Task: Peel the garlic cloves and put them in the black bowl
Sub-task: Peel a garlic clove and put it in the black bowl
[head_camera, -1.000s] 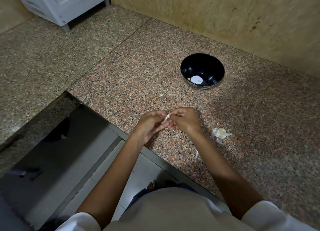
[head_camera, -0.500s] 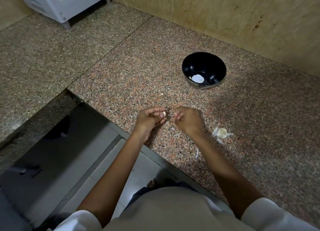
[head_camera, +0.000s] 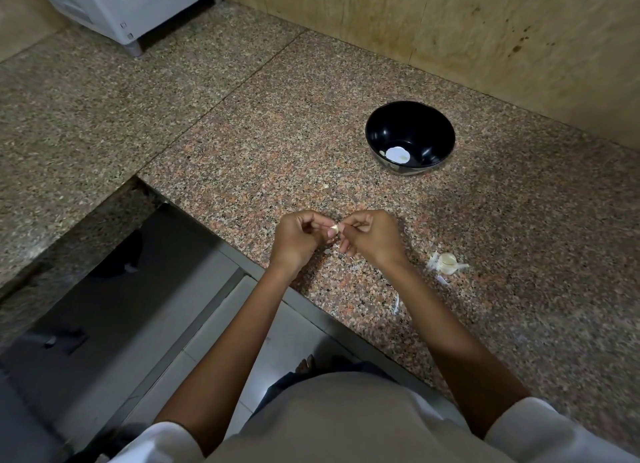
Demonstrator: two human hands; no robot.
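Granite counter point(head_camera: 242, 143): nearer than the black bowl point(head_camera: 410, 137), left hand point(head_camera: 298, 238) and right hand point(head_camera: 370, 237) pinch one garlic clove point(head_camera: 334, 227). Best to strip skin gently, gripping firmly.

Garlic clove point(head_camera: 334, 227) mostly hidden between fingertips of left hand point(head_camera: 298, 237) and right hand point(head_camera: 372, 237); peeled or not, can't tell. Pale bits point(head_camera: 398, 154) in black bowl point(head_camera: 433, 130) too small to identify. White appliance point(head_camera: 131, 5) cut off by top edge.
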